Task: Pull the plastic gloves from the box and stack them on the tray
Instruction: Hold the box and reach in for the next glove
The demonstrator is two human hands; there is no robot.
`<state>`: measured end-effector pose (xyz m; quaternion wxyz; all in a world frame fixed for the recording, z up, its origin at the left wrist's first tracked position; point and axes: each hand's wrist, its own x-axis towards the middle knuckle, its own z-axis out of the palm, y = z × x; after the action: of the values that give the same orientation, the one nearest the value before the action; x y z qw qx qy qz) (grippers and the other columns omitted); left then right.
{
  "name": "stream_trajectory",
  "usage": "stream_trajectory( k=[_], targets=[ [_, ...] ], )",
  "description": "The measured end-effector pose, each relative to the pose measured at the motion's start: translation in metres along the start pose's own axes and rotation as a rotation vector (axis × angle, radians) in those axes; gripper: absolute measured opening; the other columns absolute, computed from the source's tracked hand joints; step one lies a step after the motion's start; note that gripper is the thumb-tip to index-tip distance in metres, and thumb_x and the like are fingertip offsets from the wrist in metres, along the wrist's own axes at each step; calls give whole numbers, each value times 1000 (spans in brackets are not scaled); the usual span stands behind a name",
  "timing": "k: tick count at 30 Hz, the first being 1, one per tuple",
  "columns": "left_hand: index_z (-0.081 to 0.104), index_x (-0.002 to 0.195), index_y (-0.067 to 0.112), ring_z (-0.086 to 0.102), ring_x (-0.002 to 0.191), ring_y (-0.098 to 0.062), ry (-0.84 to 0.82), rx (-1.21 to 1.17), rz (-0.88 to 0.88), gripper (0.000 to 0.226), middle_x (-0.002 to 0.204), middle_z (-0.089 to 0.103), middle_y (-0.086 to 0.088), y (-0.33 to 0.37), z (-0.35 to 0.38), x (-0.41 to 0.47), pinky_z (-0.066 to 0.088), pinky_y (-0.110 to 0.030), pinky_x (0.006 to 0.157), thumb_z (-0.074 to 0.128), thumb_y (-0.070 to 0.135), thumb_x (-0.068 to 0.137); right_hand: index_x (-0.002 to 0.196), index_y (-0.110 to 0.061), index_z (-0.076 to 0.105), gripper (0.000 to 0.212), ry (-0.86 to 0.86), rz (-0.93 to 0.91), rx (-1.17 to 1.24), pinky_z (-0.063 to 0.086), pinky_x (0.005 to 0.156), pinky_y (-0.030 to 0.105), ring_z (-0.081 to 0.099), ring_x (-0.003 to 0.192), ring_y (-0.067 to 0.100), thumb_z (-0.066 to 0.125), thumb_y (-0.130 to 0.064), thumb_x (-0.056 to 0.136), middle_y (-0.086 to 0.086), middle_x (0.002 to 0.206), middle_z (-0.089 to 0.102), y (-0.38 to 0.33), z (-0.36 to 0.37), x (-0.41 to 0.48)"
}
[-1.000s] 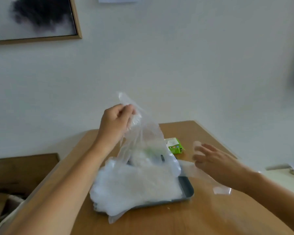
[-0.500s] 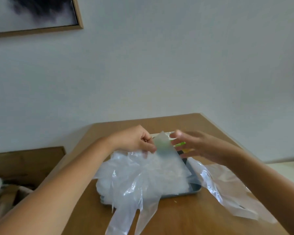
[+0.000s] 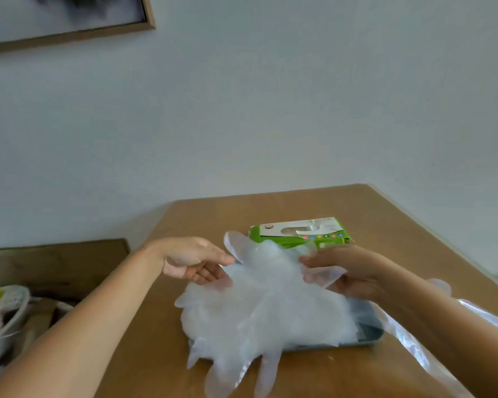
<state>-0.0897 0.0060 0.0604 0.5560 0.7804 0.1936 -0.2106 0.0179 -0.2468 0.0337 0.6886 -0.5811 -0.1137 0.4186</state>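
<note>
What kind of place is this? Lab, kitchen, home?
Probably a room in a home, not a lab or workshop: a framed picture on a plain wall, a wooden table, and at left a low wooden cabinet beside a white container of colourful items. Which room, I can't tell.

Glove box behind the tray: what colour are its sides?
Glove box: bright green, head view.

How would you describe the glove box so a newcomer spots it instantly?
Start at the wooden table. On its far side, just beyond the heap of clear gloves on the grey tray, lies a flat carton. It is the only bright green thing there, with a white top panel.
</note>
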Motion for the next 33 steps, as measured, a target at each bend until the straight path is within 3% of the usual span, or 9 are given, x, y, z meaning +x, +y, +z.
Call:
stream_trajectory(
  k=[6, 10, 13, 16, 20, 23, 26, 30, 33],
  targets=[
    [55, 121, 9, 70, 77, -14, -32, 159, -71, 44, 92, 71, -7, 10, 4, 22, 54, -23, 67, 53, 41, 91, 76, 0, 59, 16, 85, -36, -308, 58, 53, 27, 66, 48, 17, 56, 2, 91, 12, 59, 67, 13, -14, 15],
    [59, 117, 7, 68, 72, -8, -152, 319, -89, 25, 85, 71, -2, 7, 9, 31, 53, -18, 67, 61, 9, 92, 81, 1, 63, 9, 206, -105, -590, 57, 59, 36, 69, 66, 34, 66, -6, 87, 19, 70, 69, 13, -24, 17],
    [66, 100, 12, 65, 65, -4, -130, 398, -96, 11, 79, 71, 2, 4, 6, 36, 51, -16, 64, 62, 7, 91, 87, 5, 65, 16, 202, -95, -818, 59, 66, 39, 70, 70, 37, 67, -10, 86, 22, 75, 71, 9, -23, 14],
    [67, 104, 8, 63, 60, -2, 24, 415, -69, 14, 74, 70, 4, 7, 4, 35, 51, -15, 61, 64, 9, 90, 84, -1, 67, 14, 132, -53, -953, 50, 48, 21, 61, 45, 15, 66, -15, 88, 8, 60, 70, 9, -21, 10],
    [68, 106, 5, 63, 61, -5, 220, 559, -121, 19, 84, 70, -3, 15, 11, 24, 52, -17, 60, 68, 10, 87, 85, -9, 68, 11, 109, -42, -1128, 46, 46, 17, 57, 43, 11, 69, -20, 85, 4, 63, 69, 15, -21, 10],
    [61, 117, 7, 62, 87, -17, 577, 887, -111, 31, 106, 65, -6, 18, 27, 11, 49, -27, 76, 64, 21, 90, 79, -16, 64, 11, 122, -94, -1192, 44, 47, 16, 52, 35, 6, 67, -23, 87, -4, 46, 62, 18, -23, 12],
    [50, 127, 18, 52, 116, -22, 832, 1026, 183, 38, 126, 53, -1, 14, 59, 2, 38, -30, 94, 57, 32, 93, 78, -17, 61, 13, 174, -181, -1208, 42, 44, 16, 48, 33, 4, 64, -22, 89, -3, 52, 64, 16, -26, 16],
    [39, 142, 21, 34, 136, -15, 625, 1080, 392, 47, 146, 40, 5, 4, 99, 7, 11, -23, 111, 45, 38, 99, 85, -17, 63, 9, 225, -218, -1330, 39, 45, 13, 51, 40, 1, 62, -25, 89, -4, 69, 69, 14, -28, 16],
    [26, 150, 12, 24, 142, -19, 457, 1130, 313, 57, 156, 28, -6, -15, 114, 17, 11, -26, 115, 29, 44, 102, 111, -20, 58, 37, 364, -338, -1611, 42, 75, 22, 58, 95, 11, 63, -47, 85, -4, 112, 62, 14, -25, 8]
  ],
)
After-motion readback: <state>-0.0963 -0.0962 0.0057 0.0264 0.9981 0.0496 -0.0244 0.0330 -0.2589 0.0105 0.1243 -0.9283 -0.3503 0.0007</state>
